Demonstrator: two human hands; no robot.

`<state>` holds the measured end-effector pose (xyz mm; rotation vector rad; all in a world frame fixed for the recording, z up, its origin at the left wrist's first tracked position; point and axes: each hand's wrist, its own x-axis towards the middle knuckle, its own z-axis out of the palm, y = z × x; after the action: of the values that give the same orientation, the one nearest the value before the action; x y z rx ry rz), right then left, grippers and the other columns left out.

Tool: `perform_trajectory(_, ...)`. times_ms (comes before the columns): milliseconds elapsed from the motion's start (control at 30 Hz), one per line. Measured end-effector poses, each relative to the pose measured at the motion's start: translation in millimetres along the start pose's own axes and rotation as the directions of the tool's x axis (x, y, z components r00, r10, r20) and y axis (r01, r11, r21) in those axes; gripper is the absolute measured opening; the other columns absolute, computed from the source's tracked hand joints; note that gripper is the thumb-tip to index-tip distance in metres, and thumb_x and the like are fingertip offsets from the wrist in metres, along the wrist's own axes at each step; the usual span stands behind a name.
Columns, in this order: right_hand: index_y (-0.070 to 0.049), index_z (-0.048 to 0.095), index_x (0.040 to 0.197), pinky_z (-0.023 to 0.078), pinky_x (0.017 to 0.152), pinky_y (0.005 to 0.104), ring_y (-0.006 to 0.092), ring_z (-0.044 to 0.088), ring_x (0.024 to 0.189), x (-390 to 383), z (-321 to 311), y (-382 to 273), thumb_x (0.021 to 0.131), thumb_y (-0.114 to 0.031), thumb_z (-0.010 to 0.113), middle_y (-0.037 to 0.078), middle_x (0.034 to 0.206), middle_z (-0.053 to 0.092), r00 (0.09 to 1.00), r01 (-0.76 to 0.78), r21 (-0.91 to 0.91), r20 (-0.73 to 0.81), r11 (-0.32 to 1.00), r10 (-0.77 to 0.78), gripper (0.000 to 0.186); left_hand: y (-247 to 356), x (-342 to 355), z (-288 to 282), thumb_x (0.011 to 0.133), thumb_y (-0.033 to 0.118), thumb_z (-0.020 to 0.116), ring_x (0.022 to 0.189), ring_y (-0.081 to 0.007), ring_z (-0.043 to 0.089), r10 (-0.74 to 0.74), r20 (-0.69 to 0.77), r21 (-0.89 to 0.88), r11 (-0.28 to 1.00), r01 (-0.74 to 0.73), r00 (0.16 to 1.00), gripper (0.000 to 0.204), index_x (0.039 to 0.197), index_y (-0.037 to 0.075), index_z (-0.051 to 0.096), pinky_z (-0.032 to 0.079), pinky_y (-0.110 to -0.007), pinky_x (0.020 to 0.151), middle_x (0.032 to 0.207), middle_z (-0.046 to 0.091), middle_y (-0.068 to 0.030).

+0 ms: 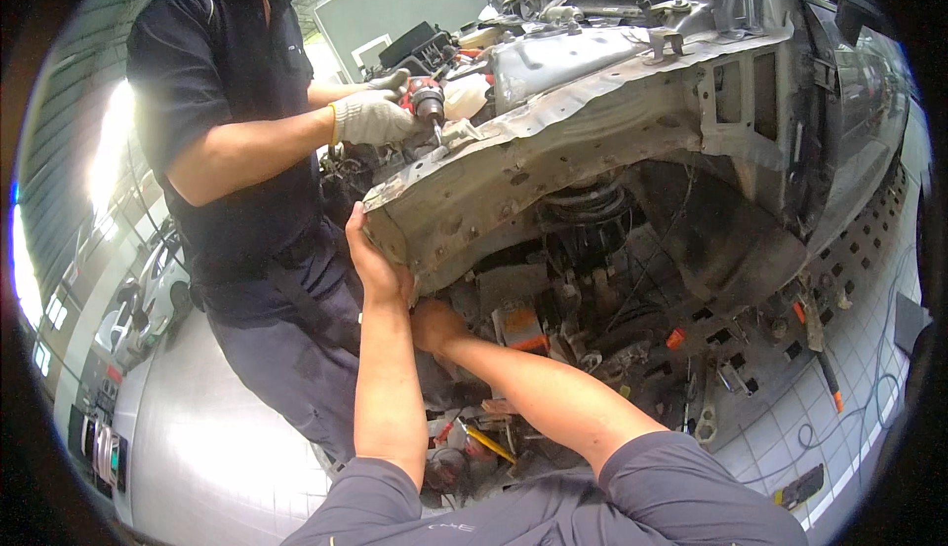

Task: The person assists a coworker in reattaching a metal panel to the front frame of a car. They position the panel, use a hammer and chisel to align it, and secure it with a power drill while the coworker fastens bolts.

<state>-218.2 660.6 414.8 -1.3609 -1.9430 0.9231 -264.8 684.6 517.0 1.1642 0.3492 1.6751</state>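
Observation:
A bare grey inner fender panel [553, 146] runs from the car body toward me, its metal edge bent and wavy. My left hand [373, 262] is closed on the panel's front end, thumb up at the top corner. Just below, my right hand [434, 327] is at the panel's lower front end; its fingers are hidden, partly by my left wrist. Across the panel, a co-worker in a dark shirt [232, 102] wears pale work gloves [373, 117]. Those gloves hold a red and black power drill [426, 100], its bit pointing down at the panel's upper flange.
Behind the panel sits a coil spring [585, 200] in the wheel well. A perforated metal platform [741, 358] lies below, with loose tools, an orange-handled tool [828, 373] and an orange box [520, 329]. A blue hose [859, 432] curls over the tiled floor.

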Motion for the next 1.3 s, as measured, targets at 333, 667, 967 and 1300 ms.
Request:
perform_trajectory(333,-0.003,0.07,0.099,0.049,0.088,0.0478,0.0396,0.063,0.1,1,0,2,0.088,-0.042,0.05,0.021,0.11,0.065,1.0,0.008,-0.016,-0.006,1.0,-0.008,0.045,1,-1,2,0.096,0.042,0.038,0.11,-0.0257,0.057,0.028,0.036,0.012,1.0,-0.028,0.999,0.05,0.119,0.003,0.058,0.04,-0.038,0.099,0.12,0.062,-0.0114)
perform_trajectory(667,0.005,0.068,0.097,0.049,0.085,0.0463,0.039,0.063,0.1,-1,0,3,0.088,-0.044,0.05,0.027,0.108,0.064,0.999,0.031,0.008,0.018,0.999,-0.031,0.053,0,-1,0,0.096,0.043,0.038,0.109,-0.0258,0.057,0.02,0.033,-0.011,1.0,-0.02,0.999,0.051,0.119,0.002,0.058,0.04,-0.037,0.099,0.119,0.062,-0.0114)
perform_trajectory(967,0.005,0.068,0.095,0.049,0.085,0.0474,0.0397,0.062,0.1,8,9,9,0.089,-0.046,0.049,0.028,0.107,0.063,1.0,0.024,0.049,-0.018,0.998,-0.023,0.055,-1,1,0,0.096,0.042,0.037,0.11,-0.0257,0.057,0.029,0.036,-0.009,1.0,-0.029,0.999,0.051,0.12,0.001,0.058,0.04,-0.037,0.099,0.12,0.062,-0.0116)
perform_trajectory(1300,0.004,0.066,0.097,0.05,0.081,0.0493,0.045,0.062,0.095,28,33,24,0.087,-0.046,0.052,0.028,0.104,0.064,0.985,0.049,0.012,-0.164,0.999,-0.047,0.053,3,-3,1,0.093,0.052,0.039,0.11,-0.0275,0.056,-0.039,0.029,0.029,0.999,0.039,0.999,0.059,0.121,0.003,0.057,0.041,-0.04,0.097,0.12,0.061,-0.0117)
